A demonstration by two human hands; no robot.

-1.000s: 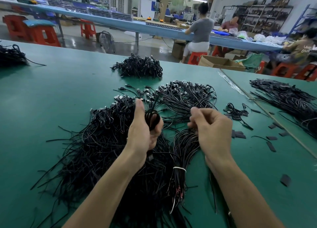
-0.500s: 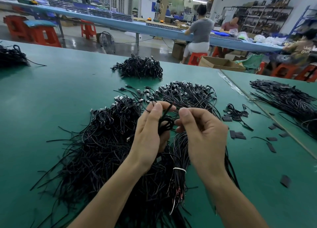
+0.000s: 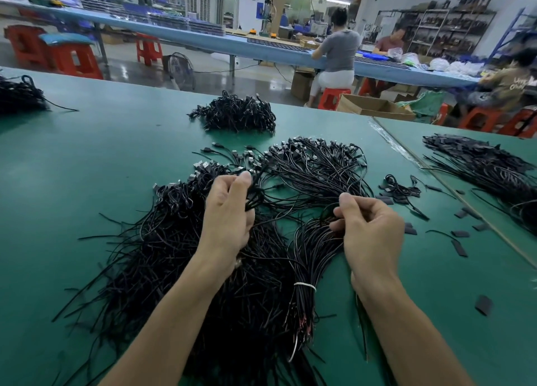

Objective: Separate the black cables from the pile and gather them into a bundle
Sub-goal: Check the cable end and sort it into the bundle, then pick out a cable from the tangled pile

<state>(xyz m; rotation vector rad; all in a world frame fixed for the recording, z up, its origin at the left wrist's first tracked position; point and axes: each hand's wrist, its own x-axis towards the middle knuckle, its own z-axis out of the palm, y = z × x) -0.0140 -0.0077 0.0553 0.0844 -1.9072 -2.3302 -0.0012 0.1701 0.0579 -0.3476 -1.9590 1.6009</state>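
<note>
the person's left hand is raised over the green table. its fingers are curled round a small loop of black cable, with the thumb up against it. the right hand sits near it to the right, fingers curled in, thumb and fingertips pinching the top strands of a tied bundle. that bundle lies on the table between the two forearms, cinched by a white tie, and its lower ends show a bit of red. under and to the left of the left hand spreads the big loose pile of black cables, its ends splaying toward the near edge. beyond the hands a sheaf fans out with its metal plugs pointing away. farther back rests a tight heap, and a second heap lies at the far left edge. small flat black pieces lie scattered to the right, near a long spread of cables on the next table.
</note>
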